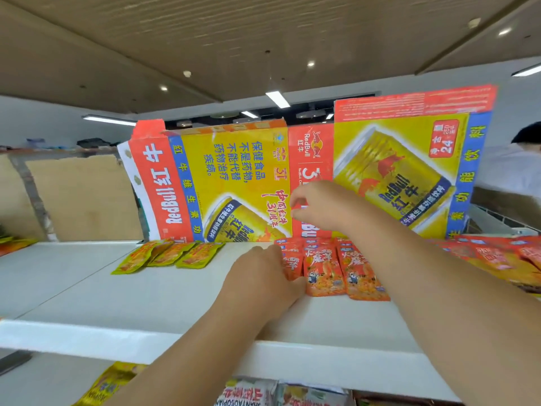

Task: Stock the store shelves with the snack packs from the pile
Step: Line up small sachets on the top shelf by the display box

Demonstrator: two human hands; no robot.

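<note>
Glossy orange snack packs under left hand, fingers together; right hand loosely spread

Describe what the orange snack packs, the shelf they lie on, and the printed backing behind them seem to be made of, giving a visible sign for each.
Orange snack packs: thin glossy plastic film, judging by sheen and crinkled seams.
Shelf: smooth white painted board or metal; which one is unclear.
Printed backing: flattened printed cardboard carton, showing fold creases and flaps.
</note>
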